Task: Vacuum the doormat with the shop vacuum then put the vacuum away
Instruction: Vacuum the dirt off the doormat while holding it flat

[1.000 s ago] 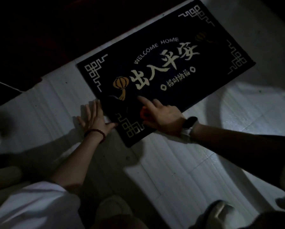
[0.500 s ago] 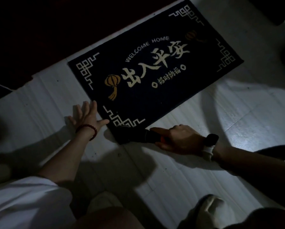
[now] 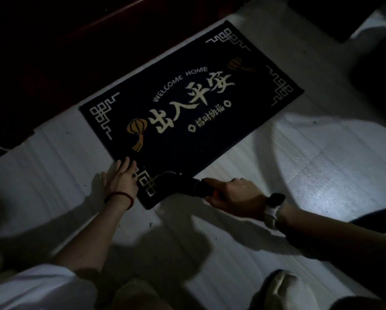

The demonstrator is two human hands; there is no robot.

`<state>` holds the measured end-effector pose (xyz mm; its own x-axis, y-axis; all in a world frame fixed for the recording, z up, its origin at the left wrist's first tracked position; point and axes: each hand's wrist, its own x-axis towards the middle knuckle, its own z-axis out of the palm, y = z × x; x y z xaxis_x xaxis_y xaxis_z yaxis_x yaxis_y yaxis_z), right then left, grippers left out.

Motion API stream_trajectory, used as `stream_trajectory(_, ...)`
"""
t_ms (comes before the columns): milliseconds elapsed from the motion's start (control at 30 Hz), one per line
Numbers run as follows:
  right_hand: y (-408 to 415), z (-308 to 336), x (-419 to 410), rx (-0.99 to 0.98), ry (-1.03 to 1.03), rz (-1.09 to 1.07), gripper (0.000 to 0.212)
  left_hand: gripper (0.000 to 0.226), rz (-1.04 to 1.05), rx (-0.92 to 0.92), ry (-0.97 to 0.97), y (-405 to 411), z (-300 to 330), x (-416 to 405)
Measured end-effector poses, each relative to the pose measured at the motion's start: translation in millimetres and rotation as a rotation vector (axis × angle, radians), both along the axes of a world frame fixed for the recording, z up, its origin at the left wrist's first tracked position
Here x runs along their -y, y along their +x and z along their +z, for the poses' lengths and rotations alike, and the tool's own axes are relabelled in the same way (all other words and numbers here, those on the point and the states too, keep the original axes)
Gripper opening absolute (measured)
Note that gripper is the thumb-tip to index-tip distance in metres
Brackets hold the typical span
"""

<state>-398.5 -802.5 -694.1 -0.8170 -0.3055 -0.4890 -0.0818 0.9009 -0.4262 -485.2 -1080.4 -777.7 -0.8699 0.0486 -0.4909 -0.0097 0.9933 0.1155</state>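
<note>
A dark doormat (image 3: 210, 121) with pale "WELCOME HOME" lettering and lantern prints lies slanted on the pale floor. My left hand (image 3: 120, 177), fingers straight, presses flat on the mat's near left edge beside the corner pattern. My right hand (image 3: 234, 196) grips the black vacuum nozzle (image 3: 180, 183), whose tip lies on the mat's near corner. The hose and the vacuum body are hidden in the dark.
A dark red threshold (image 3: 98, 52) runs along the mat's far side. Pale floor tiles (image 3: 321, 175) spread to the right, brightly lit in one patch. My knees and a pale shoe (image 3: 286, 287) sit at the bottom edge. A dark shape (image 3: 379, 70) stands at the right.
My right hand has drawn the nozzle back from the mat's middle to its near corner. My left hand has shifted from the floor onto the mat's edge.
</note>
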Motion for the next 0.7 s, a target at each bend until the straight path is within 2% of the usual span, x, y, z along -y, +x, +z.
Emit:
stream_trajectory(100,-21,3,-46,0.012,-0.012,-0.193,0.042,0.055,0.005,0.019,-0.054,5,6,1)
stream_trajectory(200,-35,8,-110,-0.025,0.038,-0.517,0.040,0.079,0.023,0.108,-0.077,8,10,-12)
stream_trajectory(267,-36,6,-125,-0.061,0.091,-0.640,0.044,0.094,0.040,0.167,-0.135,8,10,-24)
stream_trajectory(367,-23,-3,-97,-0.079,0.068,-0.544,0.044,0.104,0.068,0.137,-0.119,4,11,-46)
stream_trajectory(433,-8,-4,-67,-0.053,0.002,-0.377,0.043,0.096,-0.056,0.091,-0.019,3,11,-62)
stream_trajectory(533,-3,2,-55,-0.044,0.007,-0.250,0.046,0.087,-0.218,0.194,0.032,3,10,-80)
stream_trajectory(600,-9,6,-73,-0.069,0.065,-0.270,0.046,0.088,-0.233,0.231,-0.010,3,8,-80)
stream_trajectory(700,-16,9,-118,-0.137,0.185,-0.451,0.049,0.088,-0.212,0.218,-0.017,3,7,-77)
